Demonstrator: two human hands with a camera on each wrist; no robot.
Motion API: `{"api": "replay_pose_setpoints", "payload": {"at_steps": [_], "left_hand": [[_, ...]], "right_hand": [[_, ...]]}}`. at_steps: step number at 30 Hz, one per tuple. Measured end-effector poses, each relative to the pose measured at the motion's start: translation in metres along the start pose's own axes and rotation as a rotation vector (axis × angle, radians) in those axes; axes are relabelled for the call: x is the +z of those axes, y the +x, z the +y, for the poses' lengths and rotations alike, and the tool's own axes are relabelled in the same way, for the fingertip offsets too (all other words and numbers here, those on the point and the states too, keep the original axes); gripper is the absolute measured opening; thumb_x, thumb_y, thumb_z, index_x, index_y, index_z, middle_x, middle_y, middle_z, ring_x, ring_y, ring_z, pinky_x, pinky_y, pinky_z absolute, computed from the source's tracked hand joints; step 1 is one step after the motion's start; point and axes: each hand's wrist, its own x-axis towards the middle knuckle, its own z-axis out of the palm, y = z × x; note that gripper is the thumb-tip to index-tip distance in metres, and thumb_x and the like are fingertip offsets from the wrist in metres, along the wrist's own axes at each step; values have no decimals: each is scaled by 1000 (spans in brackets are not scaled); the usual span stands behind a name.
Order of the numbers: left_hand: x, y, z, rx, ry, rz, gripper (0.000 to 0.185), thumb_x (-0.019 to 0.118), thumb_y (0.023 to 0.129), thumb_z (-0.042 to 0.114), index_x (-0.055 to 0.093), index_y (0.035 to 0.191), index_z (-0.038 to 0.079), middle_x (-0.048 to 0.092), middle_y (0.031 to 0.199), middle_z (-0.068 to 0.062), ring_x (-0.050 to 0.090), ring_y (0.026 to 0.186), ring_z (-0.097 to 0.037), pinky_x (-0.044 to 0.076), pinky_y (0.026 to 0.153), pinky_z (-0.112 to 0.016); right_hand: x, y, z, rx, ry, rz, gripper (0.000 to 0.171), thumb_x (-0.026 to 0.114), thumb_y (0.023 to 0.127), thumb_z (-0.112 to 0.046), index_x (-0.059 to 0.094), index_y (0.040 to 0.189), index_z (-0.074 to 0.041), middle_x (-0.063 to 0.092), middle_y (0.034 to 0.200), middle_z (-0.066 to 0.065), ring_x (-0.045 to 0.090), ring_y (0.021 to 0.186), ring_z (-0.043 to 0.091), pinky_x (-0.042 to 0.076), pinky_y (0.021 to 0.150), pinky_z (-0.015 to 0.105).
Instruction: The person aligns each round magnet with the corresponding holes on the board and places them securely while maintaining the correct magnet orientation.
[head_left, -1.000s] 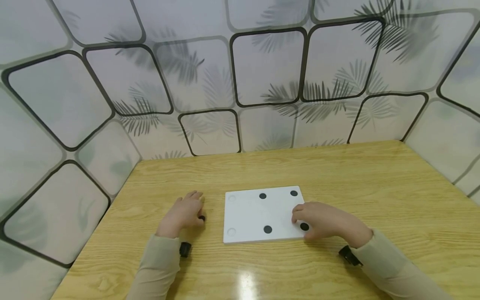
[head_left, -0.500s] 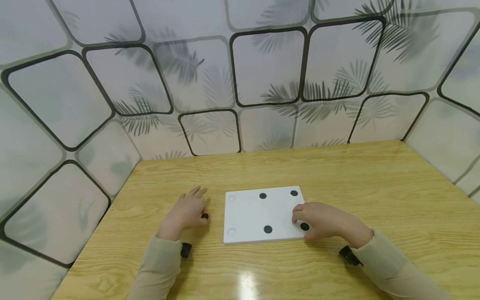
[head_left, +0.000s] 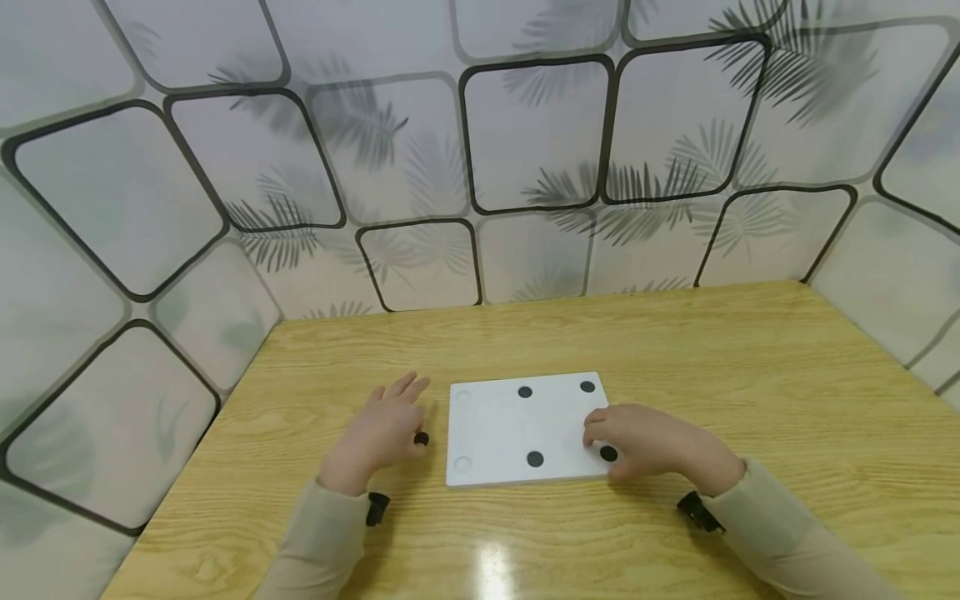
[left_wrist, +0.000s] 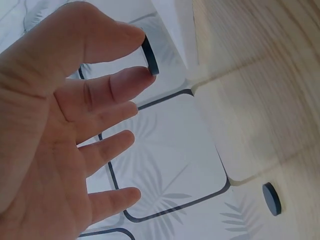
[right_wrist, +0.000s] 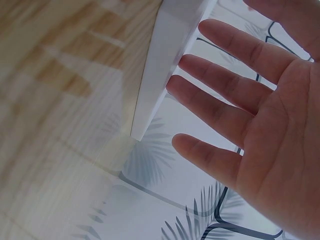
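My left hand is just left of the white board, pinching a small black disc between thumb and index finger. Its other fingers are spread. The board lies flat, with two round recesses on its left side and several black discs set in its middle and right. Over the board's right side, my right hand rests with relaxed fingers and its thumb by the front right corner. A loose black disc shows in the left wrist view, outside the hand.
Both hands are above a wooden table. White patterned curtains enclose its back and sides. Each wrist wears a small black device at the sleeve cuff.
My left hand, keeping the black disc in its pinch, has moved to the right toward the board. Its fingers have spread more. The right hand and the board have stayed put.
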Motion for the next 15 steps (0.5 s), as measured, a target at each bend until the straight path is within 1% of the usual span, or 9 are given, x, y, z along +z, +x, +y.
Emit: {"api": "replay_pose_setpoints", "payload": {"at_steps": [5,9,15], "left_hand": [[-3,-1,7,36,32,10,31,71,68,17,46,50,17,34,137,-14,21,128,-32,25,92,-59],[-4,-2,13,57,60,18,34,73,68,19,45,49,18,34,136,-12,22,128,-31,26,92,-58],[-4,-1,17,76,68,24,33,74,68,20,46,51,18,35,136,-12,23,128,-31,27,92,-57]], "right_hand": [[0,0,0,1,8,-5,29,73,65,-14,61,91,-11,56,100,1,53,84,17,44,74,34],[0,0,0,0,11,-6,29,73,65,-14,61,91,-10,56,99,1,53,83,17,44,74,34],[0,1,-1,-1,12,-6,29,73,65,-13,61,91,-10,56,98,1,53,83,16,44,73,34]]}}
